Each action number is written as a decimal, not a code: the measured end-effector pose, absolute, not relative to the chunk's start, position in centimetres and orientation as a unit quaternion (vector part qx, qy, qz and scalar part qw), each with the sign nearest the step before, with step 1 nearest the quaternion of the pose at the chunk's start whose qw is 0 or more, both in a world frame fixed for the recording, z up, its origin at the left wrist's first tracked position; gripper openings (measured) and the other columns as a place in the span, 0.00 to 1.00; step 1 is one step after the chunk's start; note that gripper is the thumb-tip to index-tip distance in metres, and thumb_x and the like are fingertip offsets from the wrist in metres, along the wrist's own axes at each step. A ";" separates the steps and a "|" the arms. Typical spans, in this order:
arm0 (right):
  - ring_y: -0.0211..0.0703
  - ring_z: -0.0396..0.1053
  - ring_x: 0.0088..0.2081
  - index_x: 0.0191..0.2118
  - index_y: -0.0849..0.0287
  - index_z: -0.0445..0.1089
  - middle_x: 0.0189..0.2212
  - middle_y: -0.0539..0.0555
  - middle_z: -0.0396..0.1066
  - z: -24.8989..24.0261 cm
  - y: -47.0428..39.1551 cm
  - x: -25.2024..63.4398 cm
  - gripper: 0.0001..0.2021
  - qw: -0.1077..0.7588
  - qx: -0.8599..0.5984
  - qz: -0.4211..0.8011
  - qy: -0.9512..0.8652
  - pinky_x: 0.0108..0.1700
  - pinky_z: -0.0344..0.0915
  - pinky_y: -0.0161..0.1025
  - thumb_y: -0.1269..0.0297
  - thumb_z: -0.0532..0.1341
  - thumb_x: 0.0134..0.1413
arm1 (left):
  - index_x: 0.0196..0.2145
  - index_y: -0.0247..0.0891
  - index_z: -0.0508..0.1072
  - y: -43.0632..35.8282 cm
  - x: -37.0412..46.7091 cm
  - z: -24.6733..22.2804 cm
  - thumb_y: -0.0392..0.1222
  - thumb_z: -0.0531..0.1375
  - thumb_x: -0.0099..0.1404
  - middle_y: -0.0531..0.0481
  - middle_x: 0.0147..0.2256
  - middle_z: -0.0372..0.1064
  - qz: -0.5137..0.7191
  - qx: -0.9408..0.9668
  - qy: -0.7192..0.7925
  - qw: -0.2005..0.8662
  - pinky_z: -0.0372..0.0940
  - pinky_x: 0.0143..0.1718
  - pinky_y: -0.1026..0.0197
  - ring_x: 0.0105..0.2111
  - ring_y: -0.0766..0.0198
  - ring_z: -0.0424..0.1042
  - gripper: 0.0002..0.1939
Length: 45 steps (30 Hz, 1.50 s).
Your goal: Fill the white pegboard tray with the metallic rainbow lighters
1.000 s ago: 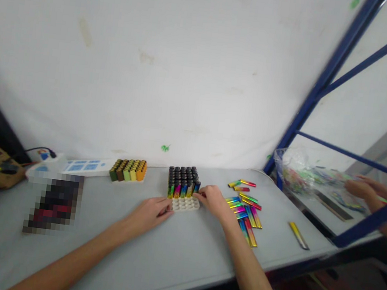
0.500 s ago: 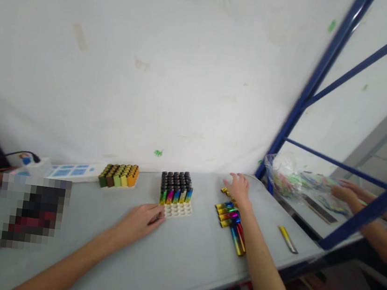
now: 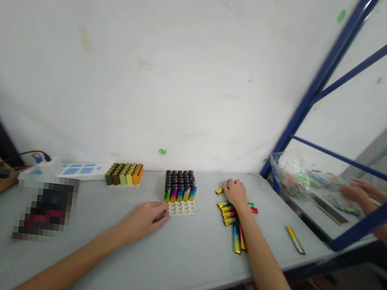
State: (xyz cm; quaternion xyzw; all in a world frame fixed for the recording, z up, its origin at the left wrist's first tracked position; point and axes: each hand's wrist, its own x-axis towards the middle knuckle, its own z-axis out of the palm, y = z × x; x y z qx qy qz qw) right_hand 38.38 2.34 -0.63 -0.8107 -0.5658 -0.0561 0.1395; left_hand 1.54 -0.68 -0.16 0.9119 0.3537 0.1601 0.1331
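A white tray (image 3: 182, 208) with round holes stands at mid-table, its back rows filled with upright black-topped lighters (image 3: 179, 185) in shiny colours and its front rows bare. My left hand (image 3: 151, 217) rests at the tray's front left corner, fingers curled round something dark that I cannot make out. On the right, my right hand (image 3: 235, 192) lies over the back of a pile of loose metallic sleeves (image 3: 229, 214), its fingers bent down onto a small yellow piece. More sleeves (image 3: 236, 239) lie beneath my right forearm.
Another block of brown, green and orange lighters (image 3: 124, 174) stands on the left, beside a white power strip (image 3: 84, 169). One yellow sleeve (image 3: 294, 240) lies far right. Blue metal bars (image 3: 304, 107) rise there; behind them another person's hands (image 3: 357, 191) work near a plastic bag (image 3: 290, 175).
My right hand has come down onto the pile, and some sleeves there have shifted. My left hand keeps its place at the tray. The whole view has shifted slightly.
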 end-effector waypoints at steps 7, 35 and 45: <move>0.51 0.74 0.45 0.54 0.64 0.69 0.41 0.64 0.77 -1.3 3.1 39.1 0.17 0.165 -0.765 -0.018 -0.622 0.47 0.62 0.40 0.58 0.52 0.71 | 0.33 0.41 0.65 -0.6 1.6 -0.2 0.45 0.52 0.71 0.54 0.27 0.64 0.159 0.915 0.350 0.123 0.56 0.32 0.63 0.28 0.61 0.65 0.09; 0.36 0.63 0.24 0.47 0.58 0.64 0.36 0.53 0.71 1.6 2.0 40.7 0.28 0.599 -0.630 0.141 -0.474 0.23 0.62 0.33 0.38 0.59 0.52 | 0.34 0.41 0.66 -0.9 1.6 0.3 0.45 0.52 0.72 0.54 0.27 0.65 0.164 0.916 0.343 0.125 0.58 0.32 0.62 0.28 0.61 0.66 0.09; 0.46 0.74 0.52 0.66 0.48 0.58 0.60 0.59 0.70 7.0 -2.7 35.1 0.33 0.560 -0.413 0.396 -0.600 0.48 0.72 0.42 0.55 0.67 0.56 | 0.35 0.41 0.66 -0.9 1.6 0.0 0.44 0.52 0.72 0.53 0.29 0.66 0.157 0.918 0.343 0.122 0.57 0.33 0.62 0.29 0.61 0.66 0.08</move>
